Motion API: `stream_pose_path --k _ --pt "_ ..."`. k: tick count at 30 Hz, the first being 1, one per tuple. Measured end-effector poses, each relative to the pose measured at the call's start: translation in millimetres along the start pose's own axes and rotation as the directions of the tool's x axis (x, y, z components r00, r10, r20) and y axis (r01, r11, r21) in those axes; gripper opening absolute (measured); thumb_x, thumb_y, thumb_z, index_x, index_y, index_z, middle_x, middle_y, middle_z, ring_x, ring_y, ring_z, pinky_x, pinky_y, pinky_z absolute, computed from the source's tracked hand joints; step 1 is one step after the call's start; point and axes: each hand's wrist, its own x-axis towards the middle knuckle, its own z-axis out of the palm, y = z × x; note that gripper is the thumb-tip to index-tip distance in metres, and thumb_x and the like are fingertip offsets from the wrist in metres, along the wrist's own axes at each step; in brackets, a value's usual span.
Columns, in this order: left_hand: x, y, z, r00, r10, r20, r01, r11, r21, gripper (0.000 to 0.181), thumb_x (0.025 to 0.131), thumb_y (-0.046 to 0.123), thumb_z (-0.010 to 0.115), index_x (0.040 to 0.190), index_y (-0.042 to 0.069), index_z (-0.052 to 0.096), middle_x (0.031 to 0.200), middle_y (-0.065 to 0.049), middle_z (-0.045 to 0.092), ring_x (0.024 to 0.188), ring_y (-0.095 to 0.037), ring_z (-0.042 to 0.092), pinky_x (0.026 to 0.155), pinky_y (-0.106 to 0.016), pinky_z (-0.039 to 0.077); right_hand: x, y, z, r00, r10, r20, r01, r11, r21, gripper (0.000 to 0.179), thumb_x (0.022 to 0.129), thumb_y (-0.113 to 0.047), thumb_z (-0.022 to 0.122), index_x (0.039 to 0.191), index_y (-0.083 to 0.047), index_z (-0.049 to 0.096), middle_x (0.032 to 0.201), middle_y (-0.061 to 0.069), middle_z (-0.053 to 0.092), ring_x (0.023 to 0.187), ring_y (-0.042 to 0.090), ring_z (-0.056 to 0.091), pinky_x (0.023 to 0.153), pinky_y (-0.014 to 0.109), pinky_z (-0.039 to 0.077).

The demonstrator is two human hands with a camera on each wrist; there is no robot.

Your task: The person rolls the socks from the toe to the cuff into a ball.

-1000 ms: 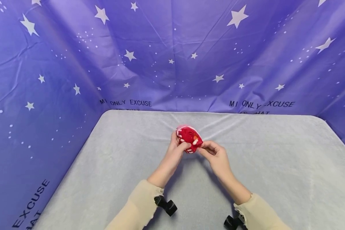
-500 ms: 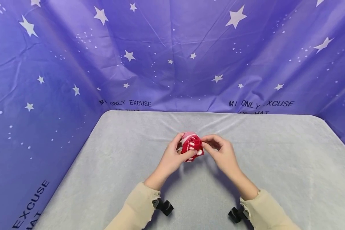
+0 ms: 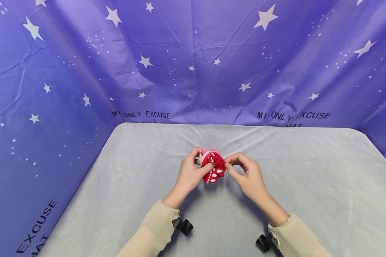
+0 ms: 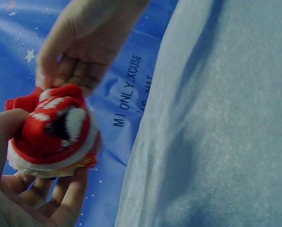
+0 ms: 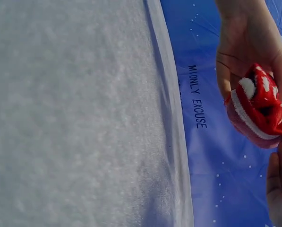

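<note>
A bundled knit sock [image 3: 217, 172], red with white patches, is held above the table between both hands. A white stripe and a pink band run along its far side in the head view. My left hand [image 3: 189, 173] grips it from the left, thumb pressed on top and fingers underneath. My right hand [image 3: 250, 176] pinches its right edge between thumb and index finger. In the left wrist view the sock [image 4: 51, 137] shows a folded opening with a dark hollow. The right wrist view has the sock [image 5: 262, 90] at its right edge, partly cut off.
A pale grey cloth covers the table [image 3: 308, 185]. Purple star-printed curtains [image 3: 173, 46] with black lettering stand behind it and at the sides. Black wrist cameras sit on both cream sleeves [image 3: 154, 225].
Both hands have brought the sock slightly nearer the body. It has turned, so more white patches show in front. The right fingers have shifted to pinch higher on its right edge.
</note>
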Motion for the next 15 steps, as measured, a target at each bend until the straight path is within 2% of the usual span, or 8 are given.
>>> stream_pose_path --k 5,9,11,13,15 --pt "1.5 -1.7 0.9 0.999 0.008 -0.053 -0.006 0.999 0.033 0.032 0.077 0.017 0.072 0.107 0.01 0.063 0.092 -0.007 0.069 0.076 -0.012 0.055 0.062 -0.022 0.046 -2.0 -2.3 -0.8 0.996 -0.082 0.031 0.082 0.997 -0.006 0.014 0.083 0.01 0.067 0.088 -0.003 0.068 0.087 0.007 0.071 0.084 0.002 0.062 0.081 0.015 0.051" --pt "1.7 -1.7 1.7 0.999 0.011 -0.043 -0.01 0.999 0.033 0.033 0.078 0.018 0.07 0.109 0.01 0.062 0.093 -0.007 0.069 0.076 -0.012 0.055 0.061 -0.022 0.046 -3.7 -2.3 0.2 0.994 -0.109 0.022 0.11 0.994 -0.029 0.012 0.083 0.009 0.068 0.088 -0.002 0.067 0.087 0.009 0.071 0.084 0.002 0.062 0.079 0.015 0.052" --pt "0.9 -1.9 1.3 1.0 0.001 0.001 -0.001 1.0 0.005 0.036 0.079 0.019 0.07 0.113 0.01 0.061 0.097 -0.007 0.069 0.081 -0.013 0.057 0.067 -0.024 0.048 -3.9 -1.8 1.5 0.998 -0.07 0.001 0.07 0.997 -0.025 0.01 0.085 0.009 0.067 0.089 0.0 0.067 0.087 0.011 0.07 0.083 0.001 0.062 0.077 0.015 0.053" --pt "-0.6 -1.9 0.2 0.997 -0.019 0.075 0.024 0.998 -0.064 0.039 0.083 0.02 0.07 0.119 0.01 0.06 0.106 -0.009 0.069 0.092 -0.017 0.061 0.079 -0.03 0.051 -3.0 -2.0 2.8 0.999 0.014 -0.033 -0.014 1.0 0.005 0.007 0.088 0.009 0.064 0.091 0.003 0.065 0.087 0.014 0.069 0.081 0.0 0.063 0.072 0.014 0.054" --pt "-2.6 -1.3 -2.7 0.984 -0.04 0.171 0.066 0.986 -0.15 0.046 0.086 0.019 0.07 0.128 0.009 0.056 0.118 -0.012 0.067 0.107 -0.023 0.062 0.09 -0.034 0.051 -1.2 -1.8 2.6 0.992 0.11 -0.066 -0.107 0.993 0.049 0.003 0.09 0.007 0.062 0.092 0.006 0.064 0.086 0.01 0.069 0.079 0.0 0.063 0.067 0.015 0.055"
